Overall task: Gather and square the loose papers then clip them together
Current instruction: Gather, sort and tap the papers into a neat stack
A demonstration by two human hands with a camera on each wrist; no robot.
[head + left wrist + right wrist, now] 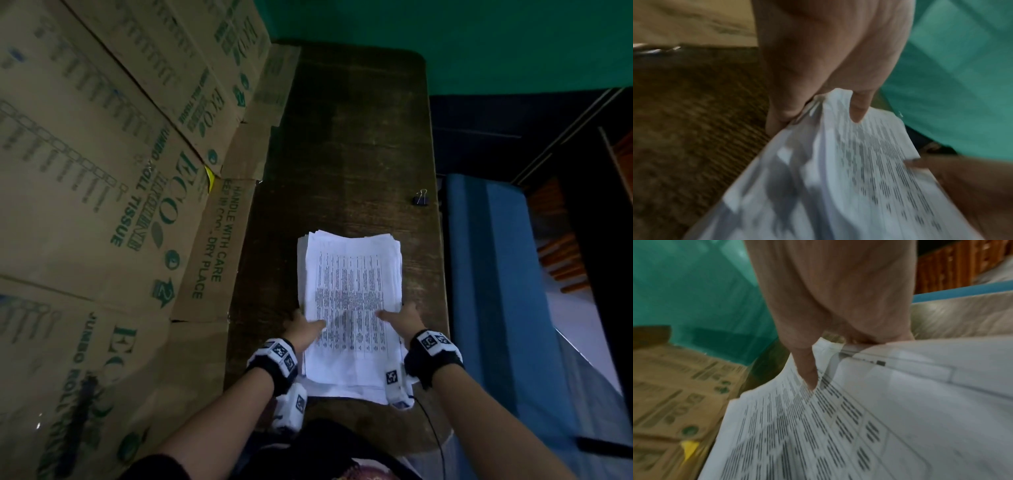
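A stack of white printed papers [352,294] lies lengthwise on the dark wooden table [356,144], its sheets slightly fanned at the edges. My left hand [306,327] grips the stack's left edge, thumb on top and fingers underneath. My right hand [400,317] grips the right edge the same way. The left wrist view shows the thumb on the top sheet of the papers [859,178]. In the right wrist view a thumb lies on the printed page of the papers [818,426]. A small black binder clip [421,198] sits alone near the table's right edge, farther away.
Large cardboard boxes [102,171] printed with green text stand against the table's left side. A blue panel [493,274] runs along the right side. A green wall [479,41] lies beyond the table's far end.
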